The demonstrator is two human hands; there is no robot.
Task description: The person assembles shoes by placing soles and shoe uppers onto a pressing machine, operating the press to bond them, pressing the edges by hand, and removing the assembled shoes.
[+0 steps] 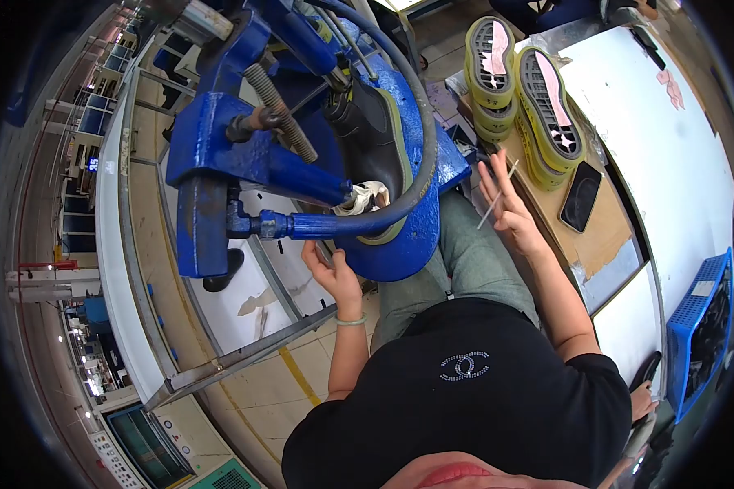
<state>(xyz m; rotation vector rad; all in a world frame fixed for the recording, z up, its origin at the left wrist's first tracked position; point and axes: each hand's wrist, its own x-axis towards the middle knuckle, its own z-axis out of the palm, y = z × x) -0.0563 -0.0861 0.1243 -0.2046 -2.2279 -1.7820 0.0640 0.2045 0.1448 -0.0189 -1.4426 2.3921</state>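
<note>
A black shoe (369, 134) with a yellow-green sole edge sits clamped in a blue metal press (220, 147). White cloth-like material (368, 196) shows at the shoe, under a blue rod of the press. My left hand (334, 277) is beside the rounded blue plate (395, 259) below the shoe, thumb and fingers apart; whether it touches the plate I cannot tell. To the right of the press, my right hand (514, 213) is raised with a thin translucent stick (497, 196) held across its fingers, the other fingers stretched out.
Stacked yellow-green shoe soles (550, 106) stand on brown cardboard (607, 248) to my right, a second stack (492, 69) beside them. A phone (581, 196) lies near the soles. Farther right hangs a blue basket (700, 326) with dark items. A metal-framed conveyor (245, 350) runs at left.
</note>
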